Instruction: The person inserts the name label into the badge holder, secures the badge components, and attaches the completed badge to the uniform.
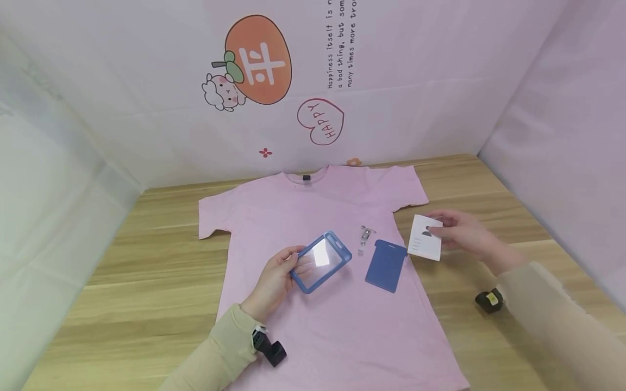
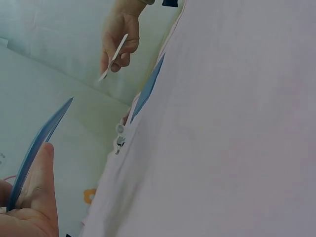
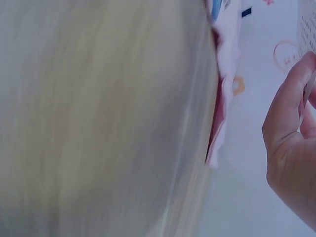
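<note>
My left hand [image 1: 275,278] holds a blue badge holder frame [image 1: 304,283] with a clear window by its lower left edge, raised over the pink T-shirt [image 1: 274,217]. In the left wrist view the badge holder frame [image 2: 30,153] appears edge-on between thumb and fingers. My right hand [image 1: 462,234] pinches a white card [image 1: 423,244] printed with a dark figure and lines of text. A flat blue badge holder panel [image 1: 385,267] with a slot at its top lies on the shirt, left of the card. Beside that panel is a small metal clip [image 1: 365,234] with a clear strap end.
The T-shirt lies spread on a wooden table [image 1: 161,260]. A white printed cloth [image 1: 391,70] hangs behind the table, with pale cloth at both sides. Black wrist devices [image 1: 270,348] sit by the cuffs.
</note>
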Demonstrator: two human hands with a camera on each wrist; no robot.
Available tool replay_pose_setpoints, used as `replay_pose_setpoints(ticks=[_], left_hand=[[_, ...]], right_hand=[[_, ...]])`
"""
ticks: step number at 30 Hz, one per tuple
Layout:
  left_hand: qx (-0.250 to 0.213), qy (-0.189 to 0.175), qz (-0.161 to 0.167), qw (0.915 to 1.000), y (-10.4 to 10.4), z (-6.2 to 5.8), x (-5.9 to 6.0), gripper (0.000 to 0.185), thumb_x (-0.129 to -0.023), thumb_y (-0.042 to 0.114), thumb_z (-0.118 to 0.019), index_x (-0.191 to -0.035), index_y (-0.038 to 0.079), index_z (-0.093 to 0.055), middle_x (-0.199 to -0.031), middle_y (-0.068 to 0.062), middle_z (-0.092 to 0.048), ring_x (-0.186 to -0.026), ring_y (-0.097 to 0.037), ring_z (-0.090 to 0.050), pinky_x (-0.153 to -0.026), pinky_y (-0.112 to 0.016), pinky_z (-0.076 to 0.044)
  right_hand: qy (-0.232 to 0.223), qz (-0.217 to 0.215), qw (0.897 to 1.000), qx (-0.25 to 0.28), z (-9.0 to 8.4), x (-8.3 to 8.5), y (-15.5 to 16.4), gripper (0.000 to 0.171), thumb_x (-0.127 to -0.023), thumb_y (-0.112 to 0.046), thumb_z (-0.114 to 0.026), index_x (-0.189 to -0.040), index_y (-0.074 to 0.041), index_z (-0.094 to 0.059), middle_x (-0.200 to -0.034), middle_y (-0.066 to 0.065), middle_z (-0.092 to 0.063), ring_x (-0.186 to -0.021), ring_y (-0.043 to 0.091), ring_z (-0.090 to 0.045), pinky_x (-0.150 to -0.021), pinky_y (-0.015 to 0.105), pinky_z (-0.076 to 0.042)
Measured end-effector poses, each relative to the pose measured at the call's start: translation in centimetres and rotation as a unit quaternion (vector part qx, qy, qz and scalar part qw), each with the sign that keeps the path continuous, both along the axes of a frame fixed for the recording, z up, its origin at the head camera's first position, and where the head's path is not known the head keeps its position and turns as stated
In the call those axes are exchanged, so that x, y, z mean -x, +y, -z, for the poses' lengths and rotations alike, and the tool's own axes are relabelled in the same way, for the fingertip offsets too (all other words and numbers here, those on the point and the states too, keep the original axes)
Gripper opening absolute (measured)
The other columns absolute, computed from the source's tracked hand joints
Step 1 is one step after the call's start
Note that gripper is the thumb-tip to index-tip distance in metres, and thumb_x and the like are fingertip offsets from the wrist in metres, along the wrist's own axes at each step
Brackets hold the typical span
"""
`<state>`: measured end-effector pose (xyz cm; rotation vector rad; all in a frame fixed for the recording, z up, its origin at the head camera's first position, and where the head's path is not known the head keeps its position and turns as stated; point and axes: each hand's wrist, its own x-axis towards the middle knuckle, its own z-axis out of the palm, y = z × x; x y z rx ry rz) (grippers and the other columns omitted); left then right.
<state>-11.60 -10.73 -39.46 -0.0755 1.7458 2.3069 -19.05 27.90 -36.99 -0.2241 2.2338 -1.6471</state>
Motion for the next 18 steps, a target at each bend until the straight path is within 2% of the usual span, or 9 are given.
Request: replay_pose_setpoints(ticks=[2, 4, 12, 18], left_hand=[[0.001, -0.003, -0.004, 1.0, 0.1, 0.0, 0.0, 0.033, -0.102, 0.008, -0.034, -0.126, -0.012, -0.043, -0.097, -0.004, -0.061, -0.083, -0.006, -0.061, -0.073, -0.018, -0.053], [0.003, -0.005, -0.006, 1.0, 0.1, 0.1, 0.1, 0.033, -0.102, 0.008, -0.034, -0.126, -0.012, -0.044, -0.097, -0.004, -0.06, -0.083, -0.006, -0.06, -0.073, -0.018, -0.052], [0.021, -0.005, -0.014, 0.9997, 0.3, 0.2, 0.1, 0.033, -0.102, 0.009, -0.035, -0.126, -0.01, -0.046, -0.11, -0.013, -0.057, -0.09, -0.011, -0.058, -0.073, -0.02, -0.05], [0.03, -0.008, -0.016, 0.9994, 0.4, 0.1, 0.2, 0.033, -0.102, 0.01, -0.036, -0.126, -0.01, -0.047, -0.112, -0.016, -0.057, -0.089, -0.011, -0.056, -0.072, -0.02, -0.049]], right_hand=[[0.002, -0.005, 1.0, 0.013, -0.1, -0.3, -0.6, 0.029, -0.092, -0.005, -0.056, -0.118, -0.018, -0.053, -0.093, -0.012, -0.062, -0.084, 0.005, -0.063, -0.071, 0.029, -0.058], [0.005, -0.008, 1.0, 0.02, -0.2, -0.6, -1.1, 0.029, -0.092, -0.006, -0.058, -0.113, -0.026, -0.054, -0.094, -0.012, -0.062, -0.085, 0.005, -0.063, -0.072, 0.029, -0.058], [0.019, -0.02, 0.998, 0.06, -0.7, -1.1, -3.0, 0.034, -0.091, -0.003, -0.058, -0.112, -0.029, -0.058, -0.097, -0.009, -0.064, -0.085, 0.008, -0.065, -0.071, 0.03, -0.059], [0.031, -0.023, 0.995, 0.097, -0.9, -1.3, -4.7, 0.036, -0.09, 0.001, -0.057, -0.112, -0.027, -0.06, -0.096, -0.007, -0.065, -0.084, 0.009, -0.065, -0.069, 0.029, -0.058]])
